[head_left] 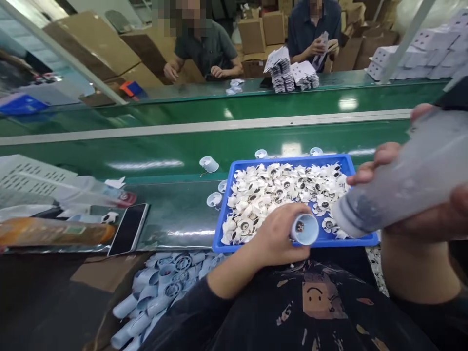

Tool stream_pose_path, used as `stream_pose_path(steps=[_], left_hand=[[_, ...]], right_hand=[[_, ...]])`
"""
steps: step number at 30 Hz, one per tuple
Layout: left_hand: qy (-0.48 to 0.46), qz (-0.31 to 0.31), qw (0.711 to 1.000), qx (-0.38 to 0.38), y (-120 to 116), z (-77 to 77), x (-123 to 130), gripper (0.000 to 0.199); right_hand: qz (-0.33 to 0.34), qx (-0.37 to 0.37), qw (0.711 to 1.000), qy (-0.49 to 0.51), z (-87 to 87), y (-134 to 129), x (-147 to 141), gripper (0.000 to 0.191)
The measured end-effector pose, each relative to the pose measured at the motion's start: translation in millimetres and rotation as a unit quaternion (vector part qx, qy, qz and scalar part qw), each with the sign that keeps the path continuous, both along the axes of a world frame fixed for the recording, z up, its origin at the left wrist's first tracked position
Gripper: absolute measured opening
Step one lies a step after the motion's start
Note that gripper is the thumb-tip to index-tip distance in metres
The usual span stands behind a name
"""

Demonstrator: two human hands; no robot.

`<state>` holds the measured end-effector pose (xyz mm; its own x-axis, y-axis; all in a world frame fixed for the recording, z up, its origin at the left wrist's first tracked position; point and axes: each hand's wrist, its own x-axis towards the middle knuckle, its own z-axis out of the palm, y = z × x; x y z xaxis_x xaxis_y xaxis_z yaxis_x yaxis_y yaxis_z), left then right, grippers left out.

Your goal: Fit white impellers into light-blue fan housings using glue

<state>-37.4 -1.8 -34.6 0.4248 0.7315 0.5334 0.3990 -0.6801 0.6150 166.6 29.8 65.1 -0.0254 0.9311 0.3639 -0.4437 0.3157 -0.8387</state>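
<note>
1. Left hand [274,234] has its grip closed around a small white tube [304,228], held over the near edge of the blue tray [292,244].
2. Right hand [420,209] has its grip wrapped around a translucent bottle [402,180], tilted down with its nozzle just beside the tube.
3. The tray of white flower-shaped parts [285,187] sits on the green worktop [183,214].

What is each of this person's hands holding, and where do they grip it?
The left hand grips a small white tube around its side. The right hand wraps around the body of a translucent bottle.
</note>
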Motion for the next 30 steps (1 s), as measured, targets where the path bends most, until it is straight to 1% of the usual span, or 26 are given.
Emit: stream_pose_path(steps=[2, 4, 6, 9, 14, 17, 19, 21, 22, 24, 26, 28, 29, 30], left_hand=[[0.009, -0.017, 1.000, -0.008, 7, 6.2, 22, 0.053], [0.008, -0.028, 1.000, -0.012, 9, 10.6, 34, 0.044], [0.001, -0.033, 0.999, -0.013, 9, 14.1, 40, 0.031], [-0.012, -0.039, 0.999, -0.014, 7, 17.0, 43, 0.025], [-0.022, -0.045, 0.999, -0.003, 6, 16.5, 47, 0.023], [-0.013, -0.042, 0.999, -0.008, 7, 18.9, 47, 0.024], [0.024, -0.049, 0.998, -0.025, 11, 21.4, 42, 0.029], [0.090, -0.054, 0.993, -0.057, 18, 21.9, 31, 0.043], [0.121, -0.044, 0.989, -0.075, 24, 20.7, 23, 0.052], [0.150, 0.012, 0.983, -0.106, 36, 14.8, 4, 0.065], [0.123, 0.094, 0.980, -0.123, 48, 5.9, -15, 0.063], [0.071, 0.155, 0.977, -0.125, 55, -2.3, -29, 0.058], [0.050, 0.172, 0.977, -0.119, 57, -5.3, -33, 0.056], [0.035, 0.182, 0.976, -0.110, 58, -7.3, -35, 0.055]], right_hand=[[0.000, 0.022, 1.000, 0.019, 2.4, 1, -15, 0.059], [0.008, 0.035, 0.999, 0.007, 0.9, -1, -19, 0.050], [0.022, 0.040, 0.999, -0.025, -1.2, -4, -16, 0.045], [0.025, 0.047, 0.997, -0.052, -0.9, -8, -8, 0.043], [0.027, 0.054, 0.997, -0.040, 1.9, -10, -11, 0.038], [0.022, 0.036, 0.998, -0.050, 2.5, -10, -14, 0.045], [0.018, 0.014, 0.999, -0.045, 3.1, -8, -13, 0.051], [0.007, 0.001, 0.999, -0.032, 2.1, -4, -5, 0.054], [-0.004, 0.004, 0.999, -0.032, 0.4, -2, 2, 0.055], [-0.036, 0.020, 0.998, -0.057, -6.5, 2, 18, 0.056], [-0.095, 0.025, 0.991, -0.094, -17.3, 1, 34, 0.055], [-0.183, 0.033, 0.970, -0.158, -30.0, -5, 46, 0.052], [-0.210, 0.040, 0.953, -0.214, -36.4, -9, 50, 0.053], [-0.215, 0.046, 0.935, -0.279, -42.8, -14, 51, 0.054]])
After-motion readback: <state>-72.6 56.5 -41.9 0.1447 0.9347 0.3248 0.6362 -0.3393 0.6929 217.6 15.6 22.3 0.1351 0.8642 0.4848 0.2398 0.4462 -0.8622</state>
